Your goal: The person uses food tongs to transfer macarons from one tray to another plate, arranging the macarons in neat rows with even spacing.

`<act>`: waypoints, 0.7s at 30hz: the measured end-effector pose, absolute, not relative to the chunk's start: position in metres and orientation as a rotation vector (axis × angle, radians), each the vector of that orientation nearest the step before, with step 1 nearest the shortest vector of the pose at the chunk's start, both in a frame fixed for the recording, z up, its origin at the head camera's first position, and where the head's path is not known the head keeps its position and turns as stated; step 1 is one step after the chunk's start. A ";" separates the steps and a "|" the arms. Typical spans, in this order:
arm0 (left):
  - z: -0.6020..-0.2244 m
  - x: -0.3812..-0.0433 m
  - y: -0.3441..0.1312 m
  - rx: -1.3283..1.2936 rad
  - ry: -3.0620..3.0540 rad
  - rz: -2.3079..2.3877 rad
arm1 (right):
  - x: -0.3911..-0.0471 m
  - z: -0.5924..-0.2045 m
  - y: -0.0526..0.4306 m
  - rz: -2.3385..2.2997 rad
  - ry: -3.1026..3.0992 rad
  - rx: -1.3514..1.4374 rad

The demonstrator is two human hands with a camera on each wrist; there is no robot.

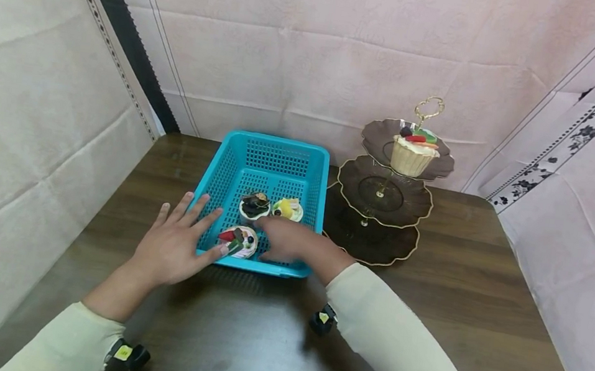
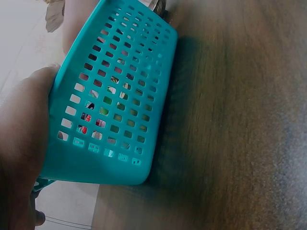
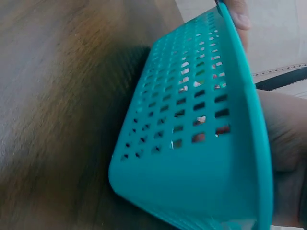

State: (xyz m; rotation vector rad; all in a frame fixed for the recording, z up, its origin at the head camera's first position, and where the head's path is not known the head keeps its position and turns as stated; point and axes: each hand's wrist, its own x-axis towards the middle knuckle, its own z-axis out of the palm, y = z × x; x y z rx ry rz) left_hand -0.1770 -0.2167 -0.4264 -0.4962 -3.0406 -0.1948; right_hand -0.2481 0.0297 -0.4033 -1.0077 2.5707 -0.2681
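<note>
A blue plastic basket (image 1: 272, 139) holds three decorated cupcakes. One has a dark topping (image 1: 255, 204), another a yellow topping (image 1: 287, 208), and the nearest cupcake (image 1: 245, 242) carries red and green decorations. My left hand (image 1: 171, 247) lies over the basket's front left corner, its fingers spread and its thumb at the front rim. Inside the basket, my right hand (image 1: 287, 240) reaches down from the right, fingers beside the dark-topped cupcake. Its fingertips are partly hidden, so a grip on anything cannot be made out. Both wrist views mostly show the perforated basket wall (image 2: 110, 96).
Right of the basket stands a three-tier dark stand (image 1: 384, 190) with gold scalloped edges and a gold handle (image 1: 429, 107). A larger cupcake (image 1: 413, 154) in a pale wrapper sits on its top tier. Pale cloth (image 1: 324, 70) hangs behind the wooden table (image 1: 458, 294).
</note>
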 end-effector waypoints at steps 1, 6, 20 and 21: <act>-0.427 -0.177 -0.217 -0.497 -3.042 -0.198 | -0.249 -0.405 0.027 -0.256 2.570 -0.999; -0.429 -0.177 -0.216 -0.502 -3.036 -0.203 | -0.251 -0.412 0.016 -0.231 2.561 -0.958; -0.428 -0.177 -0.218 -0.504 -3.021 -0.191 | -0.252 -0.422 0.000 -0.202 2.582 -0.916; -0.428 -0.177 -0.218 -0.502 -3.022 -0.190 | -0.252 -0.422 -0.001 -0.205 2.582 -0.911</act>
